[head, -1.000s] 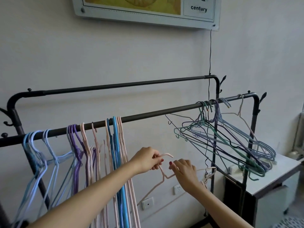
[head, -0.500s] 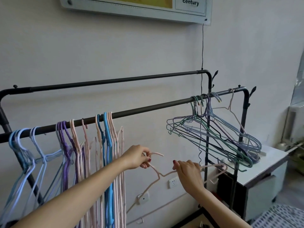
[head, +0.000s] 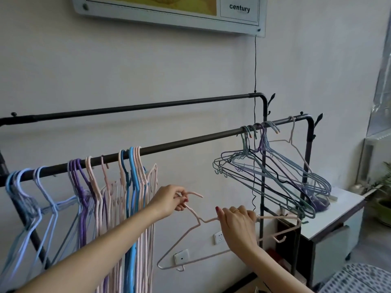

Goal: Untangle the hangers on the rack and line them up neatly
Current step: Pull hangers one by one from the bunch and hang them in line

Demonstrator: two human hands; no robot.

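Pink hanger (head: 211,235) is off the rack, held in the air below the front rail (head: 190,142), in the gap between the two hanger groups. Left hand (head: 169,199) pinches its neck just under the hook, fingers curled round the wire; the hook tip pokes out to the right of the fingers. Right hand (head: 237,223) grips the hanger's upper arm, fingers curled over the wire, a ring on one finger. The hanger lies tilted, its far end near the white cabinet (head: 338,210).

Left group (head: 84,197) on the front rail: blue, purple and pink hangers, hanging straight down, close together. Right group (head: 270,176) near the rail's end: green, purple and dark hangers, swung out at angles and crossing each other; their low ends reach the cabinet top.

Back rail (head: 137,107) runs behind, along the wall. A thin black cord (head: 255,64) drops from the wall panel (head: 169,15) past both rails. Wall sockets (head: 182,255) sit low behind the pink hanger.
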